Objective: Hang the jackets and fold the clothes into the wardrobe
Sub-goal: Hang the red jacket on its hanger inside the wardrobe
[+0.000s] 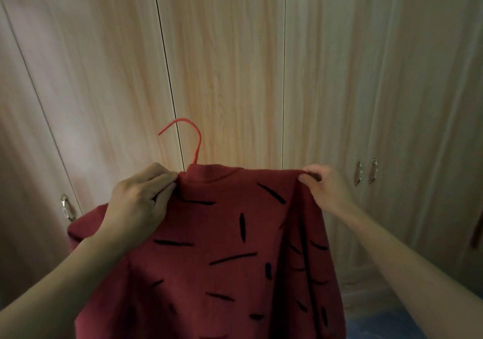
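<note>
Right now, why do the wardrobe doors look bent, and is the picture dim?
Head view: the wide lens bows the wardrobe doors outward toward the edges; light is dim and warm, darkening at the corners; the red top and both hands look slightly soft.

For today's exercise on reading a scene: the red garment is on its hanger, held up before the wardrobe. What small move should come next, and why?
Probably free one hand, likely the right hand, to pull a door handle. The wardrobe doors are shut, and both hands, including the left hand, grip the red garment on the red hanger.
</note>
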{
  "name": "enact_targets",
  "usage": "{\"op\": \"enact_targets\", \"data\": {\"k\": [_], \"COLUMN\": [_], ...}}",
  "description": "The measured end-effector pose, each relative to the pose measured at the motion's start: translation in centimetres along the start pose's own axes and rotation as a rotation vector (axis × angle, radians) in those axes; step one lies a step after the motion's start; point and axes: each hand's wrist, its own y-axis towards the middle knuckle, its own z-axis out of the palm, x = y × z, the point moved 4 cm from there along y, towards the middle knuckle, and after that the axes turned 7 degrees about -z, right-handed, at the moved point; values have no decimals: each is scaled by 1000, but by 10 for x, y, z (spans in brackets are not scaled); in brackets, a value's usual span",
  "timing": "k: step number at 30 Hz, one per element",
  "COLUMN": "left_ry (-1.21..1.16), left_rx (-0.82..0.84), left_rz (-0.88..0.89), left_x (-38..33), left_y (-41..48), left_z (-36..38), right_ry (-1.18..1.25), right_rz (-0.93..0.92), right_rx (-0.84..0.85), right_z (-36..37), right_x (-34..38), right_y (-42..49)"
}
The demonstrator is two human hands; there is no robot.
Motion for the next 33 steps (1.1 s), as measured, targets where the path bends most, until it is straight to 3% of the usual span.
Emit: {"op": "enact_targets", "data": {"k": [5, 9, 15, 24, 33], "left_ry": [-18, -86, -61, -170, -201], "left_rx": [8, -93, -188, 40, 12], "left_rz": [-25, -141, -274, -225, -174], "left_x": [-3, 7, 54, 125, 174], "left_y": [10, 15, 14, 24, 46], "left_z": [22, 34, 32, 29, 19], "right_ry": [66, -13, 151, 231, 150], "right_rz": [-73, -184, -300, -332, -495], "right_rx": [-14, 215, 324, 277, 227], "right_z": [14, 55, 67, 117, 200], "right_x": [28, 48, 62, 90, 166], "right_y": [34, 39, 36, 70, 109]}}
